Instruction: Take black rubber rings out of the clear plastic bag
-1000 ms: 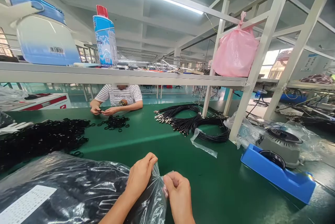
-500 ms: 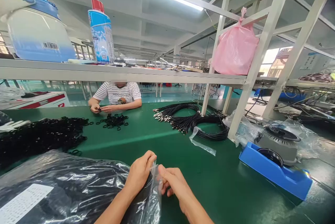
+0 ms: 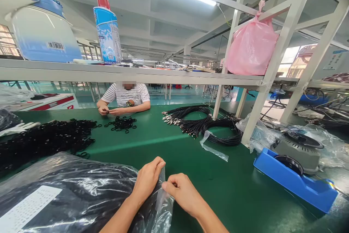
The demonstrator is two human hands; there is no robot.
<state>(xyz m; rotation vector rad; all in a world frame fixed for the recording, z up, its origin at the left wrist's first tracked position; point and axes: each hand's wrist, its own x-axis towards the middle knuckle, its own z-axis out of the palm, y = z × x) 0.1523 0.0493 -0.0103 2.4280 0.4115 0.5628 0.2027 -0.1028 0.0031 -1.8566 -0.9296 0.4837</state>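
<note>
A large clear plastic bag [image 3: 89, 185] with black contents lies at the lower left of the head view, bearing a white printed label [image 3: 32, 207]. My left hand [image 3: 148, 176] is closed, pinching the bag's edge near its right corner. Just to the right, my right hand [image 3: 182, 191] is closed too, thumb and fingers pinching the same clear plastic edge. Both hands are close together above the green tabletop [image 3: 212, 189]. What the black contents are, I cannot make out through the film.
Black rings [image 3: 54, 136] lie heaped at the left, with a smaller pile [image 3: 122, 124] before a seated person [image 3: 127, 96]. Coiled black cables [image 3: 220, 133] and a plastic strip [image 3: 214, 149] lie beyond my hands. A blue tape dispenser [image 3: 294, 182] stands right, near a shelf post [image 3: 253, 116].
The view has shifted slightly. My right hand's fingers have curled in more tightly on the bag's edge; my left hand keeps its pinch.
</note>
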